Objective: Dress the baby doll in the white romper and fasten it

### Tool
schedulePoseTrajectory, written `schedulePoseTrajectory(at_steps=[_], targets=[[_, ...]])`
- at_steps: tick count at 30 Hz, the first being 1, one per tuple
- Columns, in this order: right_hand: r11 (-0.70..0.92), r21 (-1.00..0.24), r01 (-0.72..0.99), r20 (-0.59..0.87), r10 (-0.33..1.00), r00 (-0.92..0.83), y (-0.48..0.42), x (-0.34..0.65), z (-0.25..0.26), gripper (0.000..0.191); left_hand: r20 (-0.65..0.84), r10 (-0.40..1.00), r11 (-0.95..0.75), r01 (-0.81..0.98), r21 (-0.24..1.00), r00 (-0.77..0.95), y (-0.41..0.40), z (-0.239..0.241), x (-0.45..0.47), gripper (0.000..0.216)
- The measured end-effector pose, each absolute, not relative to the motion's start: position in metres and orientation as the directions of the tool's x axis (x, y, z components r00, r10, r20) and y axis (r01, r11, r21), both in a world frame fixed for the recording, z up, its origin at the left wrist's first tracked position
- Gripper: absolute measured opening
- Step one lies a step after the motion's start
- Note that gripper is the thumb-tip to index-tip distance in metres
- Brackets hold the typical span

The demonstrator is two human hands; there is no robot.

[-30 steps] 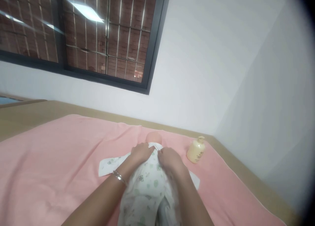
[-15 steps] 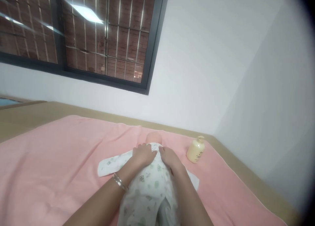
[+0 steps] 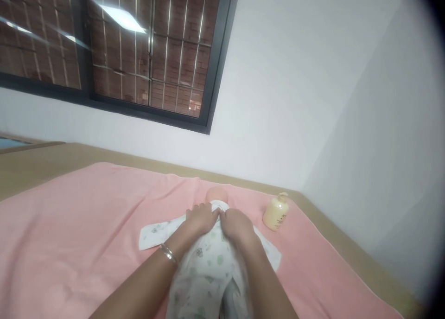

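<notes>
A baby-sized figure lies on its back in a white baby garment (image 3: 212, 258) with a small green and grey print. Only the rounded top of its smooth head (image 3: 217, 194) shows; I cannot tell whether it is a doll. The garment's sleeves spread to both sides. My left hand (image 3: 204, 218), a silver bangle on its wrist, pinches the cloth just below the neck, other fingers resting over the chest. Right beside it, my right hand (image 3: 237, 224) is curled closed on the same cloth, its fingertips partly hidden. The two hands nearly touch at the middle.
A pink blanket (image 3: 86, 217) lies under the figure on a tan surface (image 3: 79, 154). To the right stands a pale yellow pump bottle (image 3: 276, 212). Behind are a white wall (image 3: 278, 87) and a dark-framed window (image 3: 208, 101) with bars.
My right hand has rolled inward and closed its fingers near the neckline. Both hands have drawn together, bunching the cloth between them. The bottle and blanket stay put.
</notes>
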State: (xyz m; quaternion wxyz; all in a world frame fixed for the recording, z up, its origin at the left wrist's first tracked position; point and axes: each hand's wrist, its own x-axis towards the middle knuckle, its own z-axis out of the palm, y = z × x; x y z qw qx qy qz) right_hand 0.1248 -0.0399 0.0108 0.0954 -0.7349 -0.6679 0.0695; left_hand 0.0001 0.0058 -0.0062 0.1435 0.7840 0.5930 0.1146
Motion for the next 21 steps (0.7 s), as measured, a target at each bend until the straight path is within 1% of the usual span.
schedulePoseTrajectory(at_steps=[3,6,10,15,21], targets=[[-0.098,-0.279,0.955,0.028,0.994,0.11,-0.029,0.132,0.002,0.058,0.0,0.953,-0.288,0.901,0.324,0.304,-0.004,-0.002,0.0,0.058],[-0.116,-0.336,0.935,0.026,0.991,0.132,-0.018,0.141,-0.01,0.061,-0.001,0.948,-0.302,0.899,0.318,0.318,-0.008,0.0,0.001,0.058],[-0.156,-0.387,0.909,0.03,0.983,0.181,-0.006,0.145,-0.024,0.062,0.007,0.958,-0.269,0.887,0.376,0.288,0.002,-0.006,0.001,0.06],[-0.209,-0.394,0.895,0.06,0.966,0.252,-0.002,0.14,-0.031,0.061,0.054,0.977,-0.206,0.86,0.468,0.205,0.017,-0.018,-0.002,0.053],[-0.222,-0.413,0.883,0.09,0.955,0.282,-0.002,0.14,-0.035,0.056,0.139,0.979,-0.197,0.846,0.496,0.147,0.02,-0.031,0.0,0.05]])
